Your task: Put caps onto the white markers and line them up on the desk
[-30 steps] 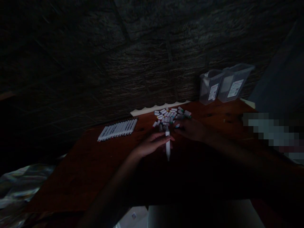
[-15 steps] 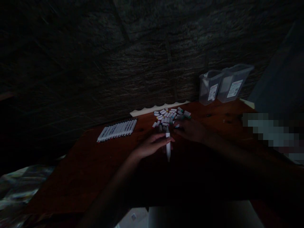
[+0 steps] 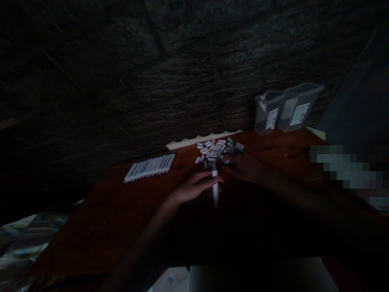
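No text we can read. Two clear containers: the left one (image 3: pixel 260 115) carries a white label (image 3: pixel 272 118), the right one (image 3: pixel 287 109) a larger white label (image 3: pixel 300 114). On both we make out a reddish line of print at the top and finer dark print below; too small and dim for us to read. Row of white markers (image 3: pixel 150 167): dark lettering along the barrels, also illegible to us.

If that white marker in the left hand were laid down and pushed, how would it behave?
The marker would probably roll, as its slim barrel looks rounded, though the light is dim. It looks straight and stiff, so it likely wouldn't bend. It seems light too: the left hand appears to hold it with just its fingers.
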The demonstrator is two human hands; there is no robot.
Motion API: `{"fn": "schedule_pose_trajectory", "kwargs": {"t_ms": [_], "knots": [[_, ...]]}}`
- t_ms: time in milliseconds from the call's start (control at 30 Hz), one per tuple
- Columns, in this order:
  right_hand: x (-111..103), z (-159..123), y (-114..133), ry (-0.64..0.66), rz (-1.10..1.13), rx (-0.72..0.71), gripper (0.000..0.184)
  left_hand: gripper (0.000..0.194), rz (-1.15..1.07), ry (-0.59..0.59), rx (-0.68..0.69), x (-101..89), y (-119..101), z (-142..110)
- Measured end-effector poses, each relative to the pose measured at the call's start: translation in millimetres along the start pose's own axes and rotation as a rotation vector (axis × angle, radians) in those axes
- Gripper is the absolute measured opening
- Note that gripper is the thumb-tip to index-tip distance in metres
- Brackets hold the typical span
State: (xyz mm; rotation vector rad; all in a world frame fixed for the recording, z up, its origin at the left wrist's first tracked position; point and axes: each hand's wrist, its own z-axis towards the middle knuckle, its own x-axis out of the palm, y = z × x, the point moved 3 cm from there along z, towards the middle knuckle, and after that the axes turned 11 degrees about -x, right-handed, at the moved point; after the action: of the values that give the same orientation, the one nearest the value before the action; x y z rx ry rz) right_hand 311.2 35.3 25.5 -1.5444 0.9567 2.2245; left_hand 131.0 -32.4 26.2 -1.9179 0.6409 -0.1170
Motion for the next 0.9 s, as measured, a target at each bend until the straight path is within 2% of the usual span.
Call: {"fn": "schedule_pose_trajectory", "kwargs": {"t_ms": [900], "knots": [[-1.9,-0.5,2.6,0.014,-0.006,-0.021,0.025,0.038,-0.017,-0.018,0.006,1.2,-1.8,-1.0]]}}
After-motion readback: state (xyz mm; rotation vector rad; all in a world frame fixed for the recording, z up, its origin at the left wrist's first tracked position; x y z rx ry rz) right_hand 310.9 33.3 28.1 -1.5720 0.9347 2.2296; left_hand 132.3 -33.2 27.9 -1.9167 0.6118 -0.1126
